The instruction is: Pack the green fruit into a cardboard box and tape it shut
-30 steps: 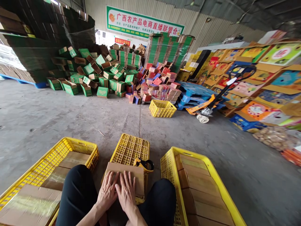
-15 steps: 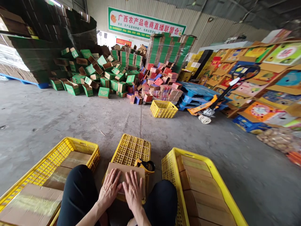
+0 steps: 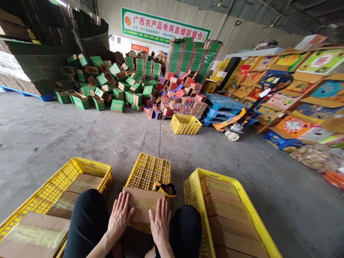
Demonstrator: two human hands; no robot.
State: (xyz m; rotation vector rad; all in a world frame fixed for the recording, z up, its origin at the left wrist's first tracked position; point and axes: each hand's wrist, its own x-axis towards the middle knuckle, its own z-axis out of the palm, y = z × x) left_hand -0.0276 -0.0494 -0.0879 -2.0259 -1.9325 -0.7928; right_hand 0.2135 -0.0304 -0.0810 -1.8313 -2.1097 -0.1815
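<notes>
A brown cardboard box lies on an upturned yellow plastic crate between my knees. My left hand rests flat on the left end of the box, fingers stretched out. On the right end, my right hand lies with its fingers straight and close together. Both palms face down, and neither hand grips anything. A yellow tape dispenser with a black ring sits on the crate just behind the box's right corner.
On my left stands a yellow crate holding several taped boxes. Another crate on my right holds a row of boxes. Farther off are a yellow basket, a pallet jack and heaped cartons.
My hands have moved apart, from the middle of the box top toward its two ends. More of the box top shows between them. The view has shifted slightly.
</notes>
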